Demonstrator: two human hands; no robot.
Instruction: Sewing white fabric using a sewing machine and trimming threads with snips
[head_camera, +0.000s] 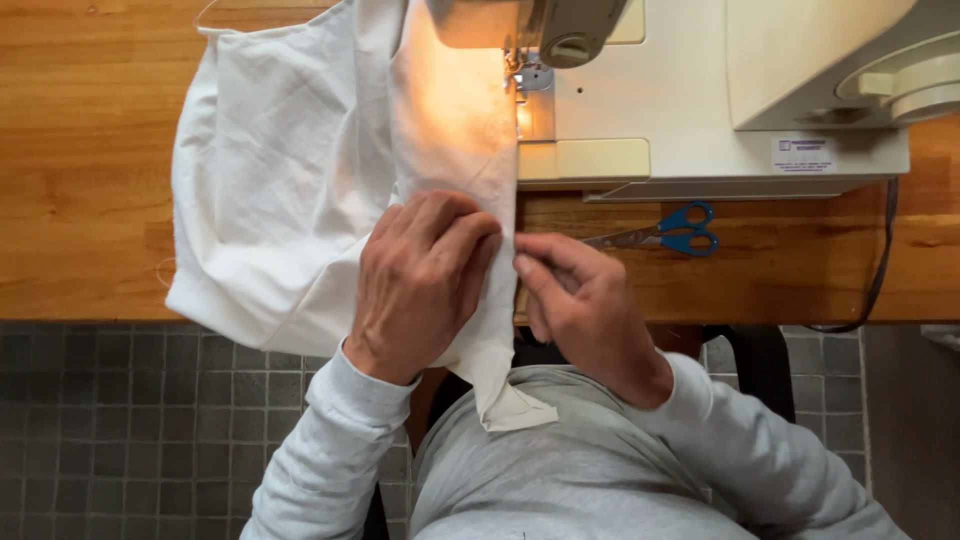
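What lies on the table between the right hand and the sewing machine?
In the head view, blue-handled scissors lie on the wooden table between the right hand and the sewing machine.

Blue-handled scissors (668, 231) lie flat on wooden bench (90, 160), near front edge, blades pointing left, just in front of sewing machine (700, 90). Cream machine sits at back right of bench, lamp lit over needle area. Dark cable (884, 250) runs down from machine's right end, over front edge. Grey tiled floor (130, 430) below bench.
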